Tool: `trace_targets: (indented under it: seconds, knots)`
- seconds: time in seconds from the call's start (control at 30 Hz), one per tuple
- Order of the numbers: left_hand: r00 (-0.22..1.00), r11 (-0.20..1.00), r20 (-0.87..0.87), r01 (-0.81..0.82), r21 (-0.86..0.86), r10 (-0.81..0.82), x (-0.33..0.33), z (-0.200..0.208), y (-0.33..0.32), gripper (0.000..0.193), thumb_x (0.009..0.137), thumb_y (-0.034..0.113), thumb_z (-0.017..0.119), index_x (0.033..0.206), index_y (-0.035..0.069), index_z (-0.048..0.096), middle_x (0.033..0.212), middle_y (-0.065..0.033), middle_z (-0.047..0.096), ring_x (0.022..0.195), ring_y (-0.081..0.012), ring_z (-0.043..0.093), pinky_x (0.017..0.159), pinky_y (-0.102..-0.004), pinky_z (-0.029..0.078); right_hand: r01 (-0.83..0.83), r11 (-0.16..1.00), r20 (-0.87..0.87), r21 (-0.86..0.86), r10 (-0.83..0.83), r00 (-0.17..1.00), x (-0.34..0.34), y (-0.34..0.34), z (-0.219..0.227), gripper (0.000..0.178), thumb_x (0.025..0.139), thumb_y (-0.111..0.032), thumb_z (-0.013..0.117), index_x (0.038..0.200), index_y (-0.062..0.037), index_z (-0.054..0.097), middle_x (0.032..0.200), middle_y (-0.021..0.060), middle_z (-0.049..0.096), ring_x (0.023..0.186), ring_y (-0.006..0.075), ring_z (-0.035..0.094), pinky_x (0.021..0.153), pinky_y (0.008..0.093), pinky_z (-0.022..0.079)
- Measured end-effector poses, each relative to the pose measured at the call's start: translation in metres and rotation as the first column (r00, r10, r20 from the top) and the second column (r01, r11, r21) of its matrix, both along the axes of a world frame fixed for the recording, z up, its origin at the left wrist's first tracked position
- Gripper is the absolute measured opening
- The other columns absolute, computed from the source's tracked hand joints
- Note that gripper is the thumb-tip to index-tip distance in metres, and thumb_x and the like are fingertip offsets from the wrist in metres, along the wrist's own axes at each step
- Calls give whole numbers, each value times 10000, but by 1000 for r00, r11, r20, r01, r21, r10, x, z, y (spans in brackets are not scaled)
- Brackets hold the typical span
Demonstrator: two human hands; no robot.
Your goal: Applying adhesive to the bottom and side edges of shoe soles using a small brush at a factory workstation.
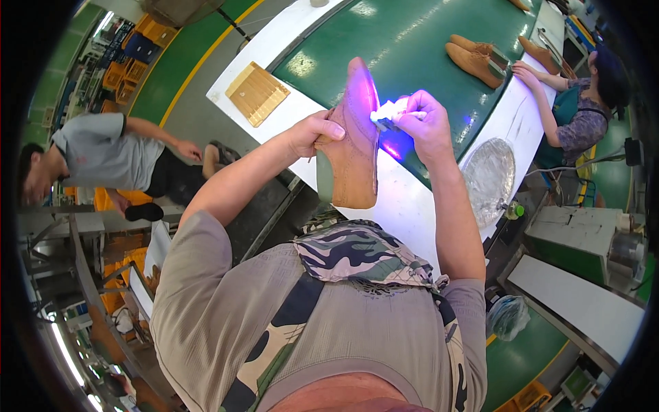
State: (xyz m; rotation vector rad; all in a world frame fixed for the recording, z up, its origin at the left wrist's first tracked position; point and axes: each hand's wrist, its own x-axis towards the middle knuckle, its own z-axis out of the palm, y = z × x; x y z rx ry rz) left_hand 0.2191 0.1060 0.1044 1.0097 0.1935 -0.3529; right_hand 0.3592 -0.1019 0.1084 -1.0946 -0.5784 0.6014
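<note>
A tan ankle boot (349,165) is held up over the white table edge, its toe pointing away from me and its shaft toward me. My left hand (313,134) grips the boot at its left side, thumb on the upper. At the boot's right side my right hand (431,129) pinches a small lamp (388,113) that glows violet-blue. The light falls on the boot's edge near the forefoot and on the green surface behind. Glare hides the lamp's exact shape, and I cannot tell whether it touches the boot.
A wooden slatted board (257,94) lies on the table's left end beside the green conveyor belt (405,41). Tan shoes (473,62) stand farther along. A plastic-wrapped round thing (489,180) lies at right. A co-worker (580,117) sits right; another person (113,154) walks at left.
</note>
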Motion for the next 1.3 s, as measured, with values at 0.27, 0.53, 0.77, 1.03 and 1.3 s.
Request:
trace_targets:
  seconds: [0.27,0.53,0.77,1.03,1.3]
  knots:
    - [999,998,33,-14,-68,16,44,-12,-15,748,683,189,732,1343,0,437,1219,-140,598,1129,-257,591,1041,-385,433,11,998,-44,-60,-14,999,14,-35,-4,188,751,51,662,797,-52,512,873,66,601,752,107,565,672,240,463]
    - [999,983,-43,-7,-182,-1,85,-27,-33,735,728,169,712,1373,3,399,1252,-154,573,1162,-286,574,1065,-429,418,13,993,-146,-120,-30,989,29,-72,4,212,728,38,681,772,-61,498,862,83,590,751,125,558,683,254,452]
    - [995,985,-101,3,-172,-21,93,-32,-50,776,763,242,683,1421,28,333,1315,-174,516,1228,-310,524,1099,-465,378,36,981,78,-190,-21,997,38,-93,2,221,699,6,676,736,-64,470,853,86,583,843,139,551,768,286,444]
    - [975,940,-183,-177,-292,126,73,-64,-56,681,803,264,663,1366,-14,397,1293,-197,542,1199,-332,546,1082,-474,392,50,991,266,-125,-15,964,40,-105,-1,197,694,13,641,714,-47,455,805,80,603,831,157,582,733,281,451]
    - [942,884,-242,-307,-354,230,49,-77,-72,673,808,323,655,1352,0,427,1279,-189,564,1196,-329,550,1081,-481,387,74,996,491,-58,-35,870,39,-106,2,200,683,41,636,713,-36,453,828,119,620,766,195,591,685,295,452]
